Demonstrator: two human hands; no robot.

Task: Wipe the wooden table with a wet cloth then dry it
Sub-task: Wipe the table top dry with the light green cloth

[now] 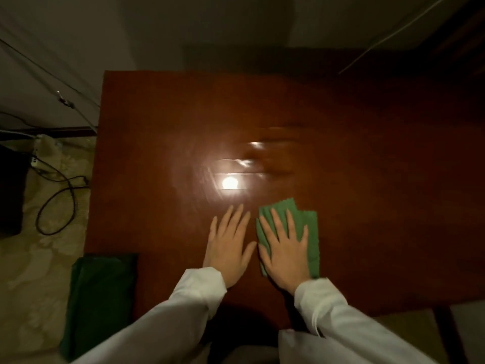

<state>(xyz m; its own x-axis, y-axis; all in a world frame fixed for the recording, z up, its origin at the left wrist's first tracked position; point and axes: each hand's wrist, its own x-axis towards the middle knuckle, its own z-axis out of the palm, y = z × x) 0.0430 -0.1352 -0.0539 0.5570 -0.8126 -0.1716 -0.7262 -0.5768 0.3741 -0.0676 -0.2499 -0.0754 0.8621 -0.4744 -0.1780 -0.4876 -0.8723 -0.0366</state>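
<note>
Here the folded green cloth with zigzag-cut edges (308,232) lies flat on the glossy reddish-brown wooden table (367,179), near the front edge and a little right of the middle. The right hand (284,254) presses on it with straight, spread fingers, palm down, covering the cloth's left part; green shows past the fingertips and along the hand's right side. The left hand (229,248) rests flat on the bare wood just beside it, fingers straight and close together, holding nothing, its thumb nearly touching the cloth's left edge. Both arms wear pale long sleeves (341,324).

Beyond the hands the tabletop runs open to its far edge and off to the right, where it fades into shadow. The left edge is well apart from the hands. At the near left corner a dark green folded cloth (101,298) hangs over the table's edge.

The wood carries a bright round lamp reflection (230,183) just ahead of the left hand, with streaky shiny marks around it. Left of the table lies a pale patterned floor (39,271) with a looped black cable (56,200) and a dark box (10,190); a pale wall (65,35) stands behind.
</note>
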